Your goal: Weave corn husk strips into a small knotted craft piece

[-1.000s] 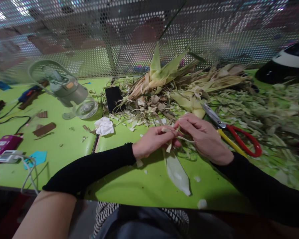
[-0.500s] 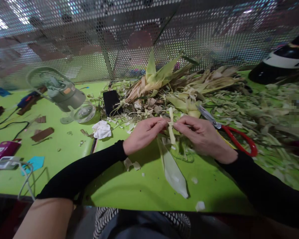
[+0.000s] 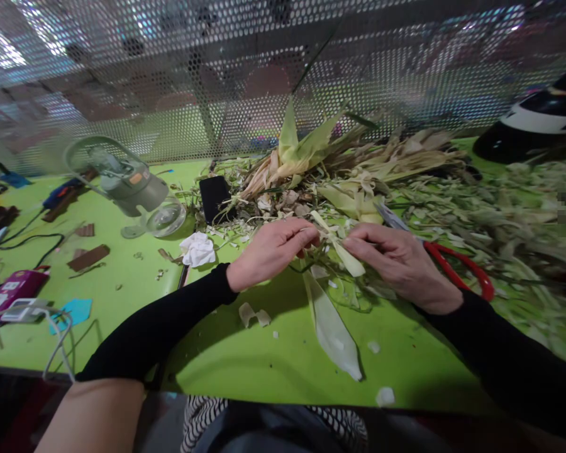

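Note:
Over the table, my left hand point(image 3: 276, 251) is closed in a pinch at one side of a small pale corn husk strip point(image 3: 349, 257). My right hand point(image 3: 399, 264) pinches at the strip's other side, thumb against fingers. The strip looks narrow at a knot-like middle and flares toward its lower end. What exactly lies between the fingertips is partly hidden. Below the hands lies a long, broad husk leaf point(image 3: 334, 327), flat on the green table point(image 3: 245, 377). Scissors with red handles point(image 3: 471, 270) lie just beyond my right hand.
A heap of dry and green husks point(image 3: 306, 154) stretches along the back, with shredded scraps point(image 3: 514, 207) to the right. A black phone point(image 3: 214, 196), a crumpled tissue point(image 3: 198, 250) and a lidded cup point(image 3: 134, 185) stand left. Behind rises a perforated metal screen point(image 3: 170, 82).
The husk strip has turned from nearly upright to slanting, its lower end toward my right hand. My hands have moved slightly apart. The whole view has shifted a little.

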The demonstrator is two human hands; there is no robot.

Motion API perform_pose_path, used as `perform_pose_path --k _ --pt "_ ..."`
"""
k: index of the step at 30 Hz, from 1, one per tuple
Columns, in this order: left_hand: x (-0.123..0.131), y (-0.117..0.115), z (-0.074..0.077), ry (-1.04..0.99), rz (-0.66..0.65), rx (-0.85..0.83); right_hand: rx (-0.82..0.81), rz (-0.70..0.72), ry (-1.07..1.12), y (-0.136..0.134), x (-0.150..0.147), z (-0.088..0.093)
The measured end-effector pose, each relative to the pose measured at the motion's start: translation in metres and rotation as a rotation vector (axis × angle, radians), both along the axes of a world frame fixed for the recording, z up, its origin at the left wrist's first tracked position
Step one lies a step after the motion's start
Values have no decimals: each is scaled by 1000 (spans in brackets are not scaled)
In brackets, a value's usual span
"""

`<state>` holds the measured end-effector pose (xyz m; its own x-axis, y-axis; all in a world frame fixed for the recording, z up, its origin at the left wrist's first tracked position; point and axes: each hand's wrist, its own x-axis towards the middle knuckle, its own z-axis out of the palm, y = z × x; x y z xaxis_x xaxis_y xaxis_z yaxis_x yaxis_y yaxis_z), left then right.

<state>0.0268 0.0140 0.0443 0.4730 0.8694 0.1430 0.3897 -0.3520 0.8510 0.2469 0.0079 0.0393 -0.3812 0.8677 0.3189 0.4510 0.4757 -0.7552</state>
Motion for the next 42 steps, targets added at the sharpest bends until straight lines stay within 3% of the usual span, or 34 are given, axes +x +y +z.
perform_pose_path --k 4,7,13,19,24,27,31,36,42 --pt "-8 2 4 -35 -83 -88 58 7 -32 2 1 -1" --pt "-12 3 6 47 -149 -138 131 73 -91 4 0 -4" --pt "-6 2 -1 52 -320 -257 192 162 -161 3 -4 -8" --pt "0 -1 -7 270 -208 -41 258 59 -271 1 -5 -13" --pt "1 -6 -4 325 -151 -24 282 100 -191 -1 -8 -18" --pt "-1 -7 -1 309 -116 -19 196 57 -121 -5 -10 -16" --pt "-1 -8 6 300 -150 -10 -50 89 34 -8 -12 -14" --pt "-2 -11 17 136 -221 -132 -226 35 255 -9 -13 -17" --pt "-6 -10 16 15 -210 -290 -362 12 308 -8 -11 -15"
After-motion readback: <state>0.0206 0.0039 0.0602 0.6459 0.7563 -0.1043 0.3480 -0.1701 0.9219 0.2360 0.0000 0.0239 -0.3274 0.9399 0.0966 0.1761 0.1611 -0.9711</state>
